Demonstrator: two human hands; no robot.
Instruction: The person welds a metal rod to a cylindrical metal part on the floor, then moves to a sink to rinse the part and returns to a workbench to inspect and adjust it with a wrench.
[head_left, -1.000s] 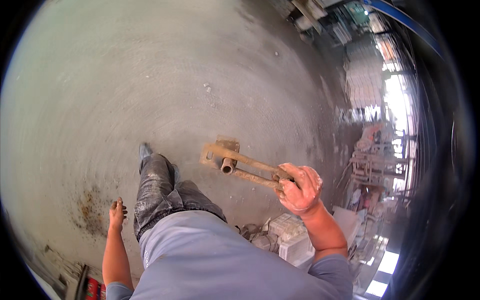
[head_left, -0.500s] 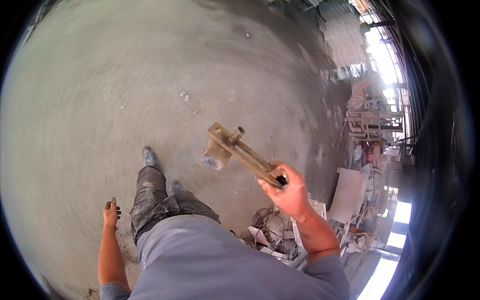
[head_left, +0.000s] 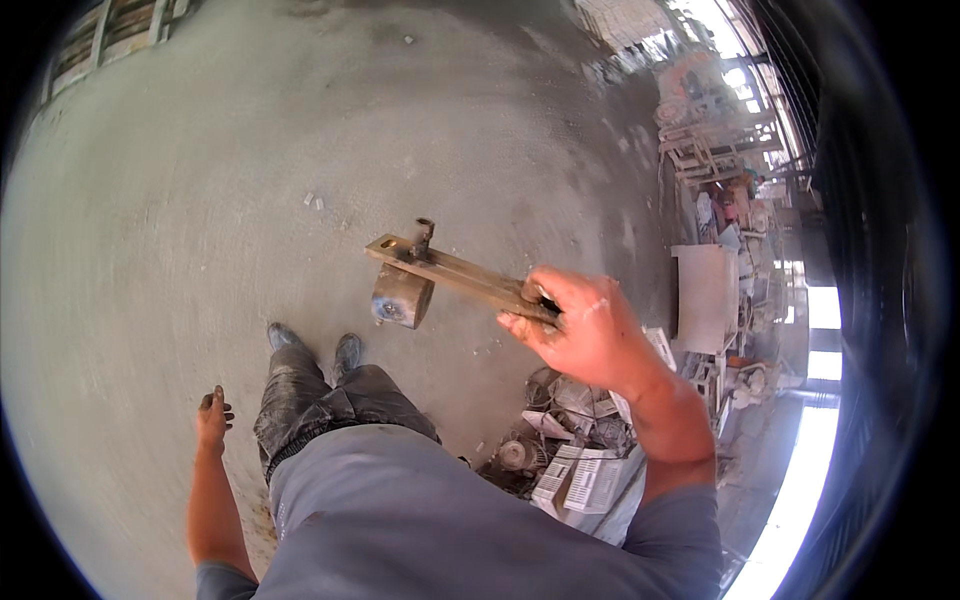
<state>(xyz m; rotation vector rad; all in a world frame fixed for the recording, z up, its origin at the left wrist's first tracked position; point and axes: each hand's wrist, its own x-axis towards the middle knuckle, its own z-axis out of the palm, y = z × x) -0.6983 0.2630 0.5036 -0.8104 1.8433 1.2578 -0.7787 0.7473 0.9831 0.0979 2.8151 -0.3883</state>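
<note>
My right hand (head_left: 585, 325) grips one end of a brownish metal bar (head_left: 470, 280), thumb and fingers wrapped round it. The bar is held in the air in front of me. Near its far end a thick metal cylinder (head_left: 402, 297) hangs below. A short upright metal peg (head_left: 424, 240) sticks up there too, and the bar's tip has a hole in it. My left hand (head_left: 212, 418) hangs low at my left side. Its dirty fingers are loosely bent and apart from the thumb, with nothing seen in them.
Dusty grey floor (head_left: 200, 200) lies around my boots (head_left: 347, 352), with small pale scraps on it. At my right is a heap of clutter with white slotted crates (head_left: 580, 482). Further right stand a pale panel (head_left: 706, 295) and dusty machinery (head_left: 700, 120). Slatted wood (head_left: 120, 35) shows far left.
My right hand and the bar have come round a little, so the bar's far end now sits further left and lies flatter. My trailing foot has come up level with the other.
</note>
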